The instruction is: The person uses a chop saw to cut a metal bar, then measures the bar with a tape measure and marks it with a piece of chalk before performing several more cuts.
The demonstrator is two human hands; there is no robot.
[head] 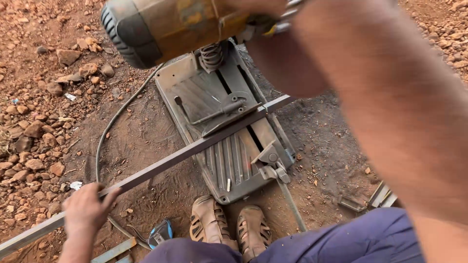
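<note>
Two hands in play, outdoors on red-brown dirt [146, 141], packed and dusty, with loose reddish stones [34, 146] scattered left and top right. Darker, sooty patch of ground right of the saw base. Worked crouched, brown sandals [229, 229] planted just below the base, blue trousers [351, 243] at bottom edge.

Chop saw base [229, 146] sat flat on the dirt, grey metal, ribbed, grimy, slot down the middle, vise clamp [270, 163] near its lower right corner. Yellow, worn saw motor housing [165, 27] raised above it at top, spring visible beneath.

Long grey square steel tube [161, 165] lay diagonally across the base, against the fence [229, 117], running from upper right to lower left edge of view. Dull, dusty, straight.

Left hand [87, 209] closed loosely over the tube well left of the base, fingers on top. Right hand [263, 9] up at the saw head, mostly cut off by frame edge; grip impossible to tell.

Grey power cable [105, 141] curved across the dirt left of the base. Blue-and-black tool [161, 233] lay near the left sandal. Short metal offcuts [380, 197] at lower right.
</note>
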